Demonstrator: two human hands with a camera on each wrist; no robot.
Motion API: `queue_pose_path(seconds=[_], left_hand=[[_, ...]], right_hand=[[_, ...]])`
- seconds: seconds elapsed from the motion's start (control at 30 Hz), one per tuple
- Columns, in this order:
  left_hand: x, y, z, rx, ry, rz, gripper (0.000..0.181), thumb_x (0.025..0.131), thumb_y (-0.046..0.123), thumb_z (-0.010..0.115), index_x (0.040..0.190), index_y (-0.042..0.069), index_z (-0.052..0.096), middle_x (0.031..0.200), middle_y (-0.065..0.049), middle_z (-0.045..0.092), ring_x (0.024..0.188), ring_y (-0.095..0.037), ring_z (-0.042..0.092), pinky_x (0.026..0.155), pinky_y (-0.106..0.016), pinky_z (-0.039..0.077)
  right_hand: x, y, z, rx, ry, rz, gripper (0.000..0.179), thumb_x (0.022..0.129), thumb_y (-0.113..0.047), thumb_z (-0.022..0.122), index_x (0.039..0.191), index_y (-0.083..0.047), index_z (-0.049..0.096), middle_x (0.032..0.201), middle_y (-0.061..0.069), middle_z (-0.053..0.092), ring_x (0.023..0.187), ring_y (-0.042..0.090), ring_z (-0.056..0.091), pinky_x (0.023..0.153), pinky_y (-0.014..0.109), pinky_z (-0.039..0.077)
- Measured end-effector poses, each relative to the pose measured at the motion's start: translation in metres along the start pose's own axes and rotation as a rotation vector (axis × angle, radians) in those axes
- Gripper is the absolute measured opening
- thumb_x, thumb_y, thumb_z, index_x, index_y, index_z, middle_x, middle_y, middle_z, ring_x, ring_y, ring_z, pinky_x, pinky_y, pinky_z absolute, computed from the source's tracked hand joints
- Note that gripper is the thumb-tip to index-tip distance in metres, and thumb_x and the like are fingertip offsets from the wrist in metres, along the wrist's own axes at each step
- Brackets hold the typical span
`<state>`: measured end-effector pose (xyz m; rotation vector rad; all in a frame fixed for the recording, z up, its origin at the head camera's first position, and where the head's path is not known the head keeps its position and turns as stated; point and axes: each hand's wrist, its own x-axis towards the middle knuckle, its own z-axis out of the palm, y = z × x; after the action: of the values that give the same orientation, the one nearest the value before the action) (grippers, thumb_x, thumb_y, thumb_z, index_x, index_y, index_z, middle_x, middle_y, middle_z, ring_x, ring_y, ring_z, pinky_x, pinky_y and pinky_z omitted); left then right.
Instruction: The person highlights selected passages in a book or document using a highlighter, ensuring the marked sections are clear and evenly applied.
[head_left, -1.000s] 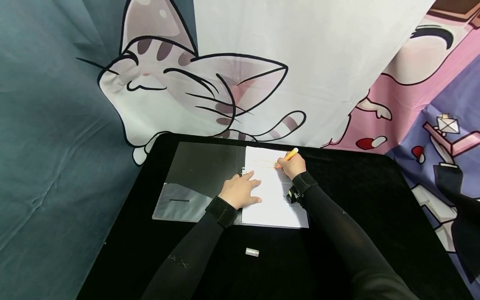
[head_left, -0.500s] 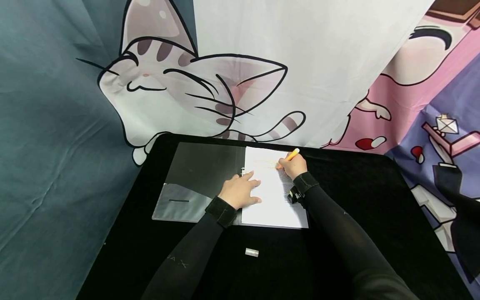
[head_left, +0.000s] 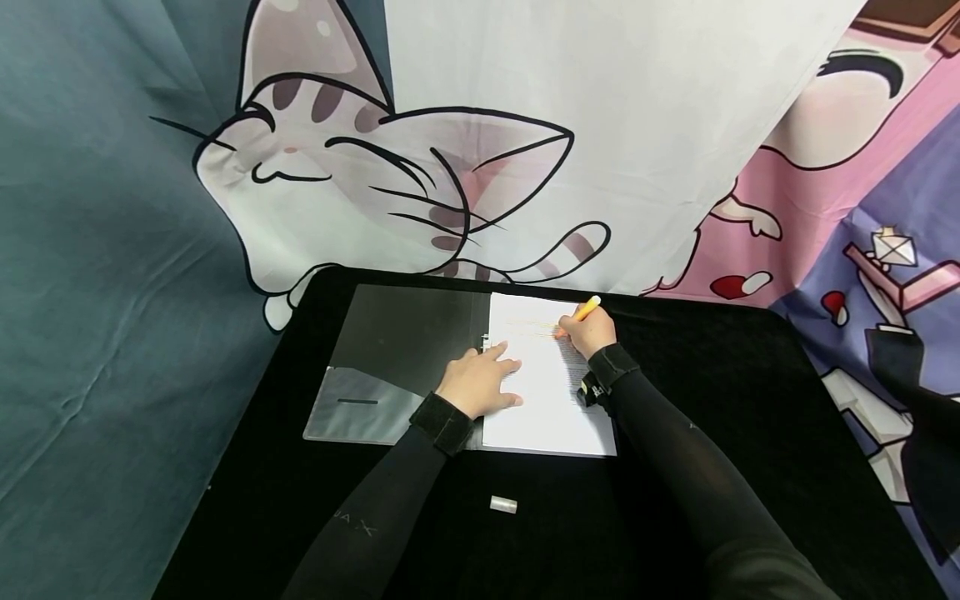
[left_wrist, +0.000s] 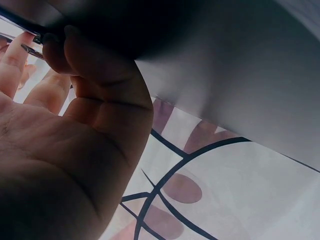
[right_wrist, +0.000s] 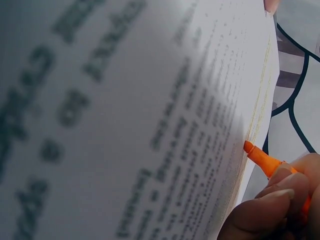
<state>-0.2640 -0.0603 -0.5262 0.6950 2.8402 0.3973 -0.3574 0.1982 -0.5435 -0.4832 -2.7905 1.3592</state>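
Observation:
An orange highlighter (right_wrist: 266, 161) is pinched in my right hand (head_left: 590, 332), its tip on a printed page (head_left: 543, 392). In the right wrist view the tip meets a line of text, and coloured strokes run along other lines near it. My left hand (head_left: 477, 383) lies with fingers spread across the page's left edge and the spine of an open folder (head_left: 416, 329). A metal ring clip (head_left: 485, 341) shows by its fingertips. In the left wrist view, the hand (left_wrist: 75, 145) is close and dark, with some fingers bent.
A small pale cap (head_left: 503, 504) lies on the black table cover (head_left: 720, 358), in front of the folder. The folder's left side has a clear pocket (head_left: 367, 408). A printed cloth (head_left: 480, 192) with a cat drawing hangs behind the table.
My right hand has slid slightly to the right along the line with the highlighter. The left hand and the folder stay in place.

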Motion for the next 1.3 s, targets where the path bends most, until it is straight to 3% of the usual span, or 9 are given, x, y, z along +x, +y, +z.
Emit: queue_pose_path(seconds=[0.27,0.47,0.73,1.1,1.3], left_hand=[[0.000,0.000,-0.001,-0.002,-0.006,-0.001,0.067,0.101,0.059,0.082,0.161,0.035,0.066,0.184,-0.002,0.045,0.141,-0.040,0.066,0.107,-0.062,0.063],[-0.001,0.000,-0.002,-0.002,0.005,0.002,0.065,0.101,0.058,0.082,0.161,0.035,0.067,0.184,-0.002,0.045,0.139,-0.040,0.067,0.104,-0.061,0.064],[-0.001,-0.001,0.000,0.000,0.014,0.001,0.065,0.101,0.059,0.082,0.160,0.035,0.067,0.183,-0.002,0.046,0.133,-0.037,0.069,0.100,-0.058,0.065],[0.000,-0.001,0.002,-0.007,0.012,0.000,0.065,0.100,0.058,0.083,0.159,0.035,0.068,0.183,-0.002,0.046,0.132,-0.036,0.069,0.102,-0.059,0.064],[0.000,-0.001,0.002,0.000,0.012,-0.002,0.065,0.100,0.058,0.083,0.160,0.035,0.068,0.183,-0.002,0.046,0.134,-0.037,0.068,0.103,-0.059,0.064]], right_hand=[[-0.022,-0.017,-0.010,-0.010,-0.001,-0.019,0.024,0.102,-0.015,0.069,0.080,-0.011,0.059,0.058,-0.003,0.057,0.054,0.014,0.053,0.053,0.028,0.042],[-0.020,-0.016,-0.011,-0.065,0.005,-0.035,0.027,0.103,-0.014,0.069,0.079,-0.012,0.059,0.058,-0.004,0.055,0.055,0.016,0.054,0.057,0.030,0.044],[0.059,0.059,0.009,-0.055,-0.022,-0.056,0.024,0.097,-0.029,0.075,0.078,-0.017,0.068,0.061,0.002,0.068,0.058,0.025,0.065,0.055,0.037,0.052],[0.064,0.071,0.010,-0.079,0.031,-0.115,0.026,0.095,-0.033,0.076,0.076,-0.018,0.066,0.061,0.000,0.066,0.055,0.024,0.061,0.051,0.036,0.051],[0.064,0.070,0.009,-0.038,0.008,-0.086,0.025,0.095,-0.032,0.077,0.079,-0.018,0.066,0.061,0.001,0.066,0.054,0.024,0.063,0.053,0.037,0.053]])
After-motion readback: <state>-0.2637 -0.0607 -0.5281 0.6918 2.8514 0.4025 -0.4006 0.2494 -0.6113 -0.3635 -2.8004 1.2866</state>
